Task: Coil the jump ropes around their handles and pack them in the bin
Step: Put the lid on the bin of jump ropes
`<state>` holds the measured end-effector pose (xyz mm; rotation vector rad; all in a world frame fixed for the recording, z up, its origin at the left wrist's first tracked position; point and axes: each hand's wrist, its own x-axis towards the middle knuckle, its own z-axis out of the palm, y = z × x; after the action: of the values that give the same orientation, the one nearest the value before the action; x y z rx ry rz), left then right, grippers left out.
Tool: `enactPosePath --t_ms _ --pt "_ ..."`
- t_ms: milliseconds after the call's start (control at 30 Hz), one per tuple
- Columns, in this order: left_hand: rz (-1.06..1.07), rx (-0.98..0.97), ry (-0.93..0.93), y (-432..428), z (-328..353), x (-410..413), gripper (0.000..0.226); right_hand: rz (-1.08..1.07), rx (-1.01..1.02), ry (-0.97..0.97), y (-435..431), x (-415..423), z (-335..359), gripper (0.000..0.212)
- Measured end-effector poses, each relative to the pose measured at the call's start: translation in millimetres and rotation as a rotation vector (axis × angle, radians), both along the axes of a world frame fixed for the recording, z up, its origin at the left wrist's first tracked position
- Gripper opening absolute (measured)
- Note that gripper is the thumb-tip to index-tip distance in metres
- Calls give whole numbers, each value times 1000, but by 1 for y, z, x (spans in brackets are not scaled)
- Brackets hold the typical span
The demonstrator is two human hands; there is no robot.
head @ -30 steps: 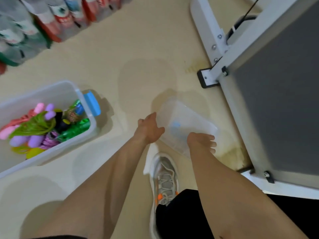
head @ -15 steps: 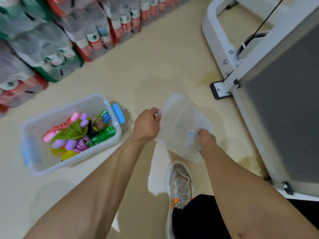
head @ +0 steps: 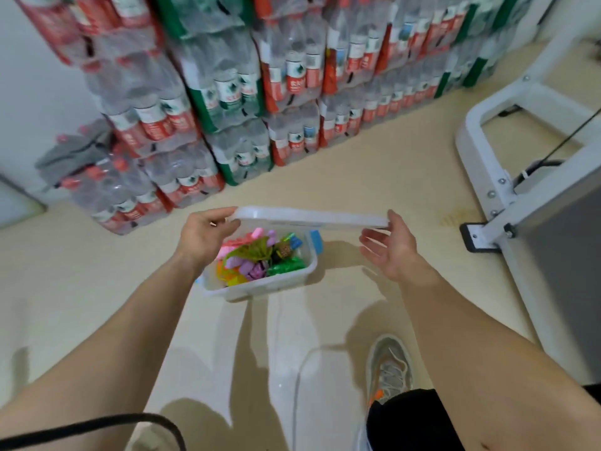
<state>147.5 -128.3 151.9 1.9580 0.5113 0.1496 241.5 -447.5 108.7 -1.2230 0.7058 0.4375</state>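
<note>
The coiled jump ropes [head: 257, 260] lie packed in the bin [head: 276, 283] on the floor [head: 357, 177], so only closing seems left: the left hand [head: 208, 237] grips the lid [head: 309, 218] over it, the right hand [head: 388, 247] steadying the other end with loose, open fingers.

far rim of the bin [head: 260, 288] behind the lid [head: 309, 218]; bottle labels [head: 227, 89] blurry

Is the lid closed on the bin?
No, the left hand grips the lid in the air above the bin, and the ropes show under it.
</note>
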Motion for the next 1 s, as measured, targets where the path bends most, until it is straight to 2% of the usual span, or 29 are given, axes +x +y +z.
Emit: enactPosePath --t_ms 133,200,300,367,500,667,767,1000 --pt "20 45 121 46 -14 -38 44 188 -53 -47 32 -7 0 4" --pt "118 -24 189 58 -24 -51 49 313 -152 -75 43 -12 -7 24" --pt "249 -100 256 65 -47 -59 30 520 -349 -159 62 -16 -24 46" --pt "253 -72 305 65 -65 -59 23 593 -481 -250 77 -16 -37 42" --pt "263 138 366 57 -95 -51 37 718 -776 -376 99 -10 -61 29" --pt "287 236 335 59 -112 -48 43 727 -816 -428 110 -5 -84 23" --pt "302 219 292 68 -120 -45 35 683 -827 -384 113 -2 -89 24" --pt "402 112 318 79 -127 -29 25 654 -877 -286 118 12 -92 28"
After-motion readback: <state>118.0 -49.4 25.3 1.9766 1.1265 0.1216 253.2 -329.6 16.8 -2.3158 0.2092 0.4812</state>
